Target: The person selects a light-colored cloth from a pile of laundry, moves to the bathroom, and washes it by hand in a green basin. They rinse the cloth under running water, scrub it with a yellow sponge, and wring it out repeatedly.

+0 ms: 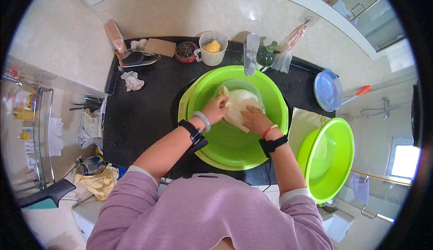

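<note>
A full cream cloth bag (242, 99) lies in a clear bowl (258, 88), inside a round green plastic basin (233, 152). Its twisted neck is pinched in my left hand (217, 109), near the left side of the bowl. My right hand (257, 119) lies palm down against the bag's right side, fingers somewhat spread and touching the cloth. Under the bowl, the floor of the basin looks wet, though the depth of any liquid is unclear. Just behind the basin's far rim rises a chrome faucet (251, 54).
Along the wall stand a plastic measuring jug (213, 52) with a yellow lump, a red pot (185, 51) and a green pump bottle (268, 56). Crumpled tissue (132, 81) lies left. A second green basin (329, 158) leans beyond the right edge, beside a blue plastic basin (328, 90).
</note>
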`<control>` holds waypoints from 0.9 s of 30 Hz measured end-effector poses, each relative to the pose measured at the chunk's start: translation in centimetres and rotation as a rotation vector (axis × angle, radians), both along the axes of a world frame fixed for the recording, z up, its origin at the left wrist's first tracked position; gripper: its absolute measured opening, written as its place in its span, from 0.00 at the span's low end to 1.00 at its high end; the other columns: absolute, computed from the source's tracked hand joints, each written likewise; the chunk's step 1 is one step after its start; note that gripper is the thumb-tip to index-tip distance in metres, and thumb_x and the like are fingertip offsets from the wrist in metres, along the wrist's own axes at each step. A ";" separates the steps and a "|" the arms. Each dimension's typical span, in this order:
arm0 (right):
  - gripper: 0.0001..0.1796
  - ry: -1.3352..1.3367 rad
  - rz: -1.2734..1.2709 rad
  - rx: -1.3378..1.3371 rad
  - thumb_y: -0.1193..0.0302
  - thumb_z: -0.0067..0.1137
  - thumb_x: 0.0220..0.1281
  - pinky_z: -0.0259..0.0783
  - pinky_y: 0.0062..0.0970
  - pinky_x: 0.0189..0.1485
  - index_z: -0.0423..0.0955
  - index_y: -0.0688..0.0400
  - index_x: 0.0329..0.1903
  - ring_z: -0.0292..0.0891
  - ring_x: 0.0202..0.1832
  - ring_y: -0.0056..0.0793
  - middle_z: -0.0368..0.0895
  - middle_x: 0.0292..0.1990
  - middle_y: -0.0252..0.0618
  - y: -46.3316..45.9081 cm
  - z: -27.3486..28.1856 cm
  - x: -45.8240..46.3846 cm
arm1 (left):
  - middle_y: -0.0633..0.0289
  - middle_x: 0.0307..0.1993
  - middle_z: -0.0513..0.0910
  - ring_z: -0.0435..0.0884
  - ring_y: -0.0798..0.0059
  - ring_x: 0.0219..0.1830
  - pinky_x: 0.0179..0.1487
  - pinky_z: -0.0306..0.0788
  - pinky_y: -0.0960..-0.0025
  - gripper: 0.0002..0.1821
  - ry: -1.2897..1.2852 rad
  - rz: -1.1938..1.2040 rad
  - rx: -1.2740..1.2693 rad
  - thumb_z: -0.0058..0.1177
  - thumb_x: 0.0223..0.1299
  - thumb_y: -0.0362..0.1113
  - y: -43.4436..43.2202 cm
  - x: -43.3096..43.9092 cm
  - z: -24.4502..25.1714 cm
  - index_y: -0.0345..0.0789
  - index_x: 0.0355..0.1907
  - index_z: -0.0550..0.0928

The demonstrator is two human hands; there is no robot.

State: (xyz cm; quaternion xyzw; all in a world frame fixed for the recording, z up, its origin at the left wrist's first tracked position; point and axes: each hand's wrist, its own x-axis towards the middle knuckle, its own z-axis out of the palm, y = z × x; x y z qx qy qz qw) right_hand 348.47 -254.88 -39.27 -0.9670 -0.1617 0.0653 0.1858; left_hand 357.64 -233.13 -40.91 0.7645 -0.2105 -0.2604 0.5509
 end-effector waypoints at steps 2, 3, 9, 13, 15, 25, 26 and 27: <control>0.18 0.242 -0.013 -0.050 0.60 0.58 0.58 0.68 0.41 0.57 0.76 0.54 0.50 0.72 0.53 0.47 0.78 0.47 0.48 -0.3 1.4 1.9 | 0.44 0.47 0.80 0.80 0.51 0.47 0.52 0.73 0.59 0.24 -0.107 0.001 0.076 0.55 0.56 0.33 -0.2 0.7 -1.2 0.32 0.57 0.73; 0.18 0.190 -0.134 0.000 0.62 0.58 0.58 0.68 0.41 0.57 0.76 0.55 0.50 0.72 0.54 0.47 0.79 0.48 0.48 -0.4 2.5 3.1 | 0.44 0.47 0.79 0.79 0.51 0.48 0.53 0.73 0.59 0.23 -0.128 -0.008 0.166 0.55 0.56 0.32 -0.2 1.0 -1.5 0.31 0.56 0.74; 0.25 -0.608 -0.325 0.055 0.73 0.63 0.53 0.69 0.40 0.57 0.71 0.58 0.56 0.70 0.55 0.51 0.74 0.54 0.50 -1.3 10.5 9.3 | 0.50 0.52 0.77 0.75 0.63 0.57 0.61 0.69 0.64 0.26 -0.389 0.041 0.267 0.56 0.57 0.34 2.5 -1.8 0.0 0.33 0.60 0.72; 0.36 -0.494 -0.191 -0.109 0.71 0.65 0.49 0.65 0.41 0.63 0.64 0.58 0.64 0.64 0.61 0.52 0.66 0.63 0.51 -0.7 11.7 12.4 | 0.53 0.54 0.77 0.76 0.66 0.57 0.61 0.70 0.66 0.23 0.118 0.035 -0.030 0.53 0.62 0.33 7.2 -4.8 3.4 0.31 0.59 0.72; 0.36 -0.373 -0.209 -0.206 0.69 0.66 0.47 0.64 0.40 0.65 0.65 0.58 0.62 0.63 0.64 0.51 0.66 0.63 0.52 -0.5 11.2 13.5 | 0.54 0.55 0.77 0.76 0.67 0.56 0.60 0.71 0.68 0.20 0.349 0.090 -0.095 0.51 0.64 0.32 9.9 -6.6 5.0 0.30 0.59 0.72; 0.24 -0.630 -0.199 -0.307 0.75 0.55 0.52 0.73 0.38 0.54 0.69 0.58 0.56 0.72 0.55 0.47 0.73 0.57 0.48 -1.2 8.4 15.1 | 0.55 0.51 0.78 0.78 0.70 0.52 0.56 0.73 0.69 0.17 0.617 0.498 -0.104 0.45 0.70 0.35 18.3 -14.8 8.3 0.32 0.58 0.71; 0.23 -0.628 -0.194 -0.312 0.76 0.54 0.53 0.73 0.38 0.54 0.70 0.58 0.55 0.73 0.55 0.47 0.73 0.57 0.48 -1.1 8.4 15.2 | 0.55 0.51 0.78 0.78 0.70 0.52 0.56 0.73 0.69 0.17 0.631 0.503 -0.098 0.45 0.70 0.35 18.3 -15.2 8.2 0.32 0.58 0.71; 0.22 -0.671 -0.186 -0.309 0.76 0.53 0.53 0.74 0.38 0.53 0.70 0.59 0.54 0.73 0.55 0.47 0.73 0.57 0.48 -1.0 8.5 15.3 | 0.55 0.51 0.78 0.78 0.70 0.52 0.56 0.73 0.69 0.17 0.645 0.504 -0.092 0.45 0.70 0.36 18.4 -15.5 8.2 0.32 0.58 0.71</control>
